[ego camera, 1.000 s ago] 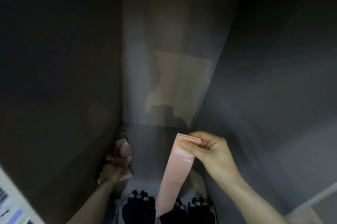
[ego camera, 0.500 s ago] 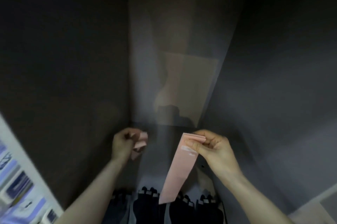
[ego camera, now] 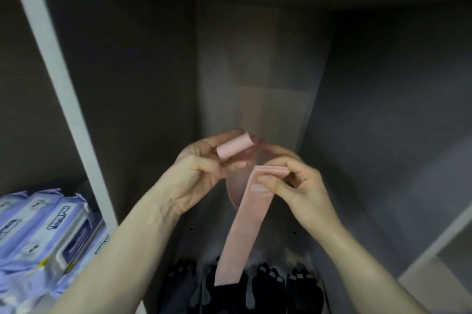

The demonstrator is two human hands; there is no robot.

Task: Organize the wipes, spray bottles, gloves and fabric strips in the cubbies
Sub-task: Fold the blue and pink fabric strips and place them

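Inside the dark cubby [ego camera: 383, 109], the left hand [ego camera: 201, 173] pinched one end of a pink strip [ego camera: 242, 226]. The right hand [ego camera: 298, 186] pinched the folded end, above black gloves [ego camera: 268, 285]; wipes [ego camera: 43, 232] sat in the left compartment.

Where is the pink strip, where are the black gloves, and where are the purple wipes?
pink strip [ego camera: 242, 232], head view, middle of the hanging length.
black gloves [ego camera: 268, 285], head view, glove fingers at the cubby's front.
purple wipes [ego camera: 43, 232], head view, top pack in the left cubby.

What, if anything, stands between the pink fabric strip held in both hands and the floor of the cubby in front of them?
The pink fabric strip hangs from the right hand, its other end rolled in the left hand. Black gloves lie beneath its hanging tail at the cubby's front; the cubby floor farther back shows nothing in the way.
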